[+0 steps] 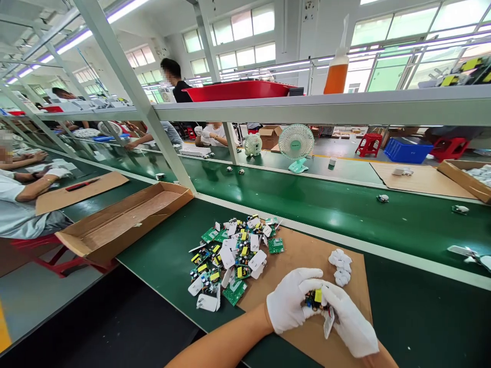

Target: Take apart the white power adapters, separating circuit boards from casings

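My left hand (293,300), in a white glove, is closed around the left side of a small circuit board (316,298) with a yellow part on it. My right hand (347,317), gloved as well, grips the same board from the right. A white plate-like piece (329,323) hangs down below the fingers at the board's lower end. Both hands are above a brown cardboard sheet (307,255). To their left lies a heap of circuit boards (230,255) with white covers. Several small white pieces (340,267) sit together just beyond my right hand.
An open cardboard tray (126,220) lies left of the heap. Behind the sheet runs a green belt (287,197) carrying a few small parts. A slanted metal post (153,122) joins the shelf (326,110) overhead. A mint fan (296,145) stands beyond; people sit left and behind.
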The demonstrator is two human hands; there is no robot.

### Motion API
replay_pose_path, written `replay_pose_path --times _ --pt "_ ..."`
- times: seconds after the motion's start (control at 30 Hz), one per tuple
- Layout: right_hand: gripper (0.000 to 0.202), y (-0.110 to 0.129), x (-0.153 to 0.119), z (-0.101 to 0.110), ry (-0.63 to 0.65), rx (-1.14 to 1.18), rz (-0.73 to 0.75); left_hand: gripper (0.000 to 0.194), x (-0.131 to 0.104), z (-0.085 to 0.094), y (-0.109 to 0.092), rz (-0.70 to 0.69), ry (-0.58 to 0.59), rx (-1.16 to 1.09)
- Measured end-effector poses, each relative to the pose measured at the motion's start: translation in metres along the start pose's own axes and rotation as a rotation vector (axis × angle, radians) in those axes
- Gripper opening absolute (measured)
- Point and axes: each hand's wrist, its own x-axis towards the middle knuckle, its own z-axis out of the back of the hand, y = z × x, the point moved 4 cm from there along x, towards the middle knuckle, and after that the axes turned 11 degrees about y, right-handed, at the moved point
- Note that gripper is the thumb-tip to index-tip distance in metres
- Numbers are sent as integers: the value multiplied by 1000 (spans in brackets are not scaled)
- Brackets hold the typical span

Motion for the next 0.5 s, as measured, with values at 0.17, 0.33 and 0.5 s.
replay_pose_path --times 0.17,0.33,0.5 --pt "55 1 9 0 -9 1 -11 60 -1 2 2 102 -13 -48" --pt "47 6 11 -5 155 -237 -35 66 -2 1 7 149 -41 -83" --pt "42 2 5 -5 217 -258 -44 57 1 -2 9 140 77 -72"
